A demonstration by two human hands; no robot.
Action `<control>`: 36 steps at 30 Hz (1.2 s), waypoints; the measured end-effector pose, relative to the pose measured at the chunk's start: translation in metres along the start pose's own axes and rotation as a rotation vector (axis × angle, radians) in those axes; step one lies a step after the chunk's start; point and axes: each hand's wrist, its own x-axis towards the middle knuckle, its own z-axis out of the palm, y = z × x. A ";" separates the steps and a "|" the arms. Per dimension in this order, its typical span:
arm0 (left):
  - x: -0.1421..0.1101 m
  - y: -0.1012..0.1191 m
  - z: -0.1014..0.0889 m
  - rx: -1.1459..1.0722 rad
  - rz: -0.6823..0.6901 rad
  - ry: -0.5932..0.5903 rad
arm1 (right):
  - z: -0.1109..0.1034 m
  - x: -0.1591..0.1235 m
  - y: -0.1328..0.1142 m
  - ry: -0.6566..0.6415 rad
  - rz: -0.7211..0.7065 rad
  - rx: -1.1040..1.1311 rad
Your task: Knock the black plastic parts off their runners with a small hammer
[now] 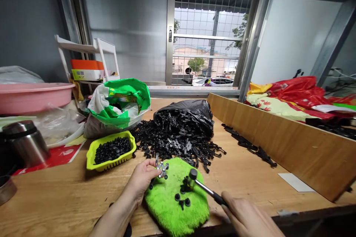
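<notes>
Black star-shaped part pinched in left hand, right hand clenching small hammer, green shaggy mat between them

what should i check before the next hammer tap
Right hand closed on the small hammer handle: ok
Hammer head apart from the left hand: ok
Studded black part held in the left hand: ok
Studs seated in that part: cannot tell, too small to see
Loose black pieces on the green fuzzy mat right by the hammer head: not ok
</notes>
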 end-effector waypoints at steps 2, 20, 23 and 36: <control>0.001 -0.002 0.000 0.000 -0.012 0.018 | 0.000 0.017 -0.021 -0.001 -0.023 -0.026; 0.020 0.013 0.007 -0.114 -0.147 0.134 | 0.017 0.045 0.003 0.012 -0.021 0.278; 0.026 0.013 0.014 -0.105 -0.176 0.119 | 0.021 0.046 0.004 0.007 -0.036 0.333; 0.030 0.014 0.022 0.014 -0.251 0.143 | 0.024 0.045 0.000 0.057 -0.058 0.424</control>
